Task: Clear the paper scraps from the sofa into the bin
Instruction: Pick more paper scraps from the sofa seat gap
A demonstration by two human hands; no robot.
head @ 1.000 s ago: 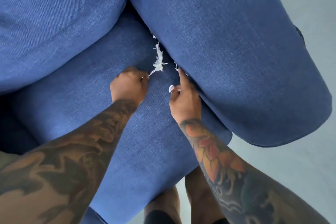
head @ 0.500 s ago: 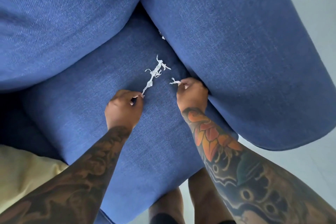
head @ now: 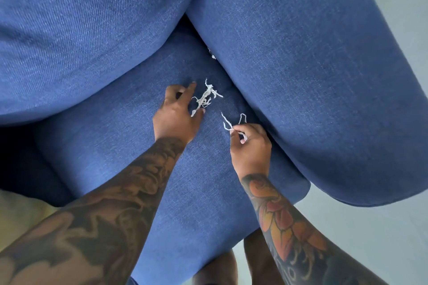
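The left hand [head: 177, 114] lies on the blue sofa seat cushion [head: 111, 146] with its fingers spread, thumb and pointer on each side of a white tangle of paper scraps [head: 205, 97]. The right hand [head: 251, 146] pinches a thin paper strip [head: 228, 124] beside the big armrest [head: 312, 71]. A few more bits of paper [head: 212, 54] peek out of the crack between cushion and armrest.

No readable text, label or number appears anywhere.
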